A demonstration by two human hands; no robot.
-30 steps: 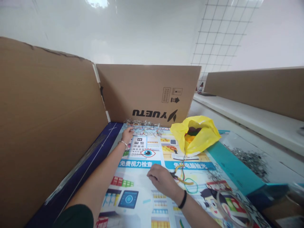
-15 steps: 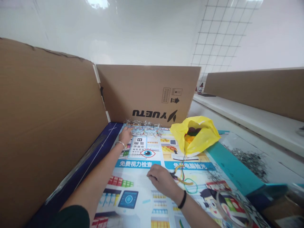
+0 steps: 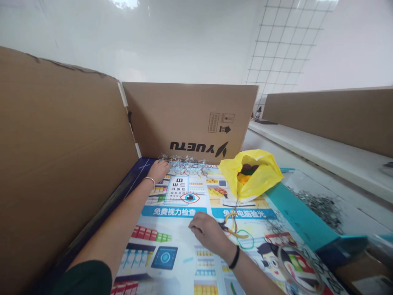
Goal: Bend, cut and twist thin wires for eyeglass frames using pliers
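The left hand's [image 3: 159, 170] fingers are at the left end of a tangle of thin wires [image 3: 184, 159]; from here I can't tell whether they pinch a strand or merely touch. The right hand [image 3: 206, 231] is over the printed surface [image 3: 176, 233], fingers curled in, and I can't make out anything inside them. The tangle lies along the far edge, at the foot of the rear cardboard panel [image 3: 184, 110].

I judge the work partway: a heap of silvery pieces [image 3: 321, 209] sits gathered past the teal strip [image 3: 302, 217] on the right, while the tangle lies spread out, with much left to handle.

Just right of the right hand I have yellow-handled pliers [image 3: 238, 234], unheld, by a green wire loop. The yellow bag [image 3: 266, 174] gapes open behind them. A clear ring [image 3: 281, 262] lies beside the right forearm. The rear panel and the left cardboard panel [image 3: 61, 143] look likely to limit my reach backward and leftward.
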